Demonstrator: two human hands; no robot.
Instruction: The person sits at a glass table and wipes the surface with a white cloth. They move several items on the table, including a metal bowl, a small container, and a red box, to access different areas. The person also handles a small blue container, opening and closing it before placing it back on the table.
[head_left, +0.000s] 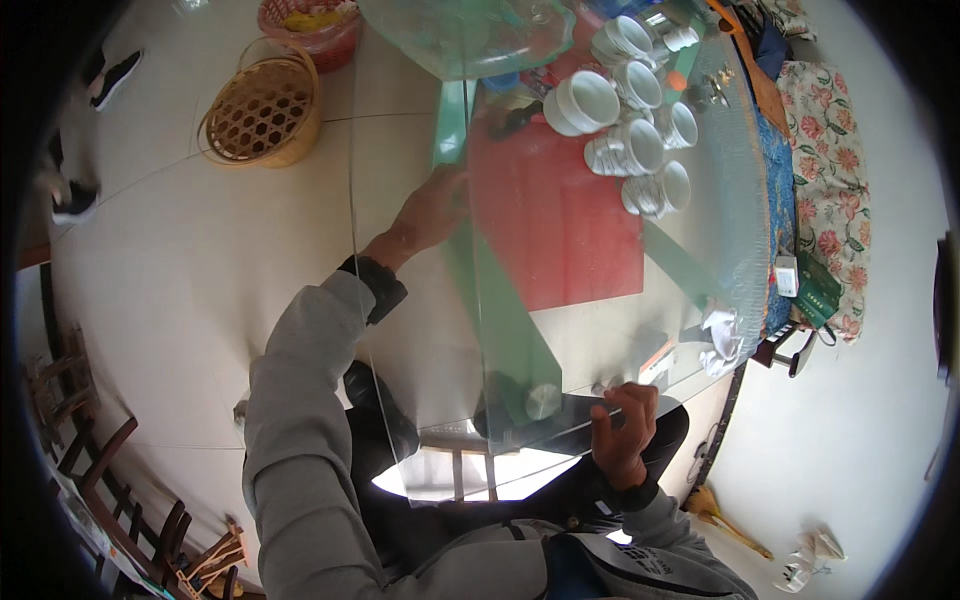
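My left hand (433, 210) reaches forward over the left part of a glass tabletop (420, 337). Its fingertips are blurred near a glass edge line; whether they are above or under the glass, or hold anything, I cannot tell. My right hand (626, 431) is at the near edge of the glass, fingers curled but apart, with nothing seen in it. Beyond it lies a crumpled white tissue (721, 341). Stacked white cups (589, 103) lie tipped at the far right of the table. A red panel (570, 217) shows through the glass, between the cups and my hands.
A lidded bamboo basket (259, 112) and a red plastic basket (322, 45) stand on the floor at the far left. A large clear glass or plastic piece (465, 37) is at the table's far end. Another person's shoes (116, 79) show at upper left. Wooden chairs (105, 457) stand lower left.
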